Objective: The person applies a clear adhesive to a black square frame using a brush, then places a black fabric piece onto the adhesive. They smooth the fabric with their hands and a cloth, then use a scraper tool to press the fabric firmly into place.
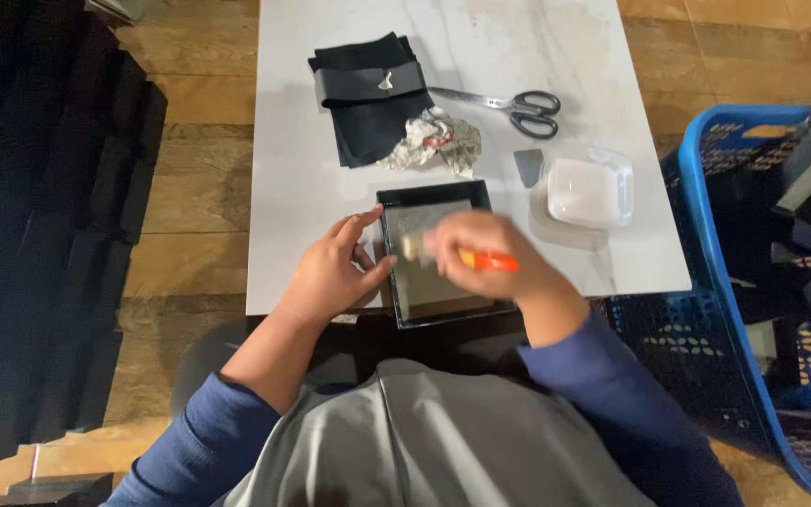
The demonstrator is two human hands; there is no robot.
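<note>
I am looking down on a white marble-patterned table (556, 56); everything below is listed from largest to smallest, with clock directions taken from the table's centre. At 3 o'clock, off the table, a blue perforated basket (696, 188) is standing on the floor. At 6 o'clock a shallow black tray (396, 199) is overhanging the near edge. My left hand (330, 272) is bracing it, fingers spread loosely with the thumb against the tray's left wall. My right hand (485, 253) is closing around an orange-handled brush (462, 255), whose pale bristles are pointing to 9 o'clock over the tray's grey floor. At 11 o'clock folded black fabric (368, 94) is lying, with crumpled paper (438, 141) touching it. At 3 o'clock a clear lidded container (589, 188) is sitting; at 1 o'clock, scissors (518, 105).
</note>
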